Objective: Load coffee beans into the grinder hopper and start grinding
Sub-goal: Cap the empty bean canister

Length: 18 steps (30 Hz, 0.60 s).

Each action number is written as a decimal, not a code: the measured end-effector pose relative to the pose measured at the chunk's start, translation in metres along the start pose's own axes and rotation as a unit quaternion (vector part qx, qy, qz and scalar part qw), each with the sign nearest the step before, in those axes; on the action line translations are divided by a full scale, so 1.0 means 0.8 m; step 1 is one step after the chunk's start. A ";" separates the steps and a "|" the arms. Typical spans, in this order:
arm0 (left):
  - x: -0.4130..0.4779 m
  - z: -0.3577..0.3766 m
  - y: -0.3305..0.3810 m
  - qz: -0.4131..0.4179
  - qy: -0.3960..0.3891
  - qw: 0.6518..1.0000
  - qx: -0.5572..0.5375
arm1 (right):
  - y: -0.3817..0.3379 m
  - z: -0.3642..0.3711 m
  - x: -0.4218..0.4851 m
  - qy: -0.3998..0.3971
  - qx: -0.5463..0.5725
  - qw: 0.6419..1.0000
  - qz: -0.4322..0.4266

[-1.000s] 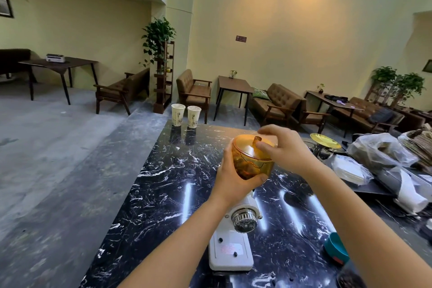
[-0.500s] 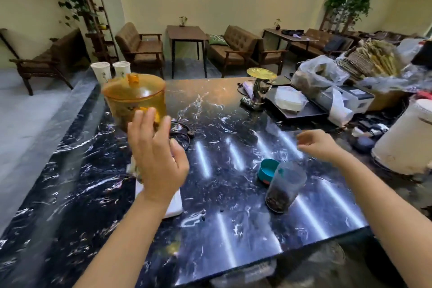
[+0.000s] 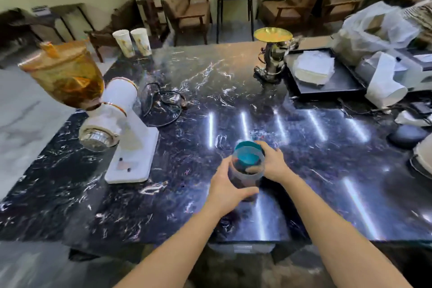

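Both hands left the grinder's amber hopper [image 3: 67, 77], which they had gripped a second earlier. The left hand [image 3: 228, 188], raised open beside the hopper half a second before, came down and wrapped around the clear bean jar [image 3: 246, 170]. The right hand [image 3: 272, 162], previously hovering just beyond the jar, closed against its far side. The teal lid [image 3: 247, 154], earlier lying on the counter beside the jar, appeared to sit at the jar's mouth, though blur obscured the fit.
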<state>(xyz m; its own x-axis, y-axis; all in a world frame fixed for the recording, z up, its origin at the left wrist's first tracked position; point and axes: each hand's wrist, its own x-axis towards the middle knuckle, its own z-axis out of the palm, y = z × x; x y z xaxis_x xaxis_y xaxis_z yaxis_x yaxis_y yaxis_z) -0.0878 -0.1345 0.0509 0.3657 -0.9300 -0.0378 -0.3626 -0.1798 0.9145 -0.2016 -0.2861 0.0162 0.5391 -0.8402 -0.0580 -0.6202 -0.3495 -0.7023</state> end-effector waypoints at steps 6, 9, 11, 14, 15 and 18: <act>-0.007 -0.035 -0.010 0.025 0.087 0.990 0.112 | -0.010 -0.043 -0.046 0.018 0.179 0.982 -0.058; -0.014 -0.044 -0.010 0.077 0.074 0.979 0.174 | -0.046 -0.071 -0.076 -0.043 0.174 0.972 -0.150; -0.020 -0.043 -0.001 0.098 0.067 0.971 0.207 | -0.076 -0.082 -0.090 -0.068 0.174 0.965 -0.183; -0.023 -0.040 0.019 0.156 0.061 0.950 0.262 | -0.124 -0.087 -0.102 -0.040 0.177 0.969 -0.169; -0.025 -0.043 0.028 0.156 0.055 0.951 0.262 | -0.139 -0.087 -0.104 -0.010 0.168 0.973 -0.160; -0.024 -0.070 0.056 0.086 -0.037 0.986 0.141 | -0.173 -0.095 -0.104 0.042 0.162 0.969 -0.179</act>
<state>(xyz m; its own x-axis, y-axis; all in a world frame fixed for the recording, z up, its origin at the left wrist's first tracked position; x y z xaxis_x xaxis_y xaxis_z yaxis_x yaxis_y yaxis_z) -0.0629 -0.1065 0.1151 0.2182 -0.9734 0.0697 -0.6418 -0.0893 0.7617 -0.2039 -0.1997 0.1719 0.6300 -0.7247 0.2791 -0.1823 -0.4874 -0.8540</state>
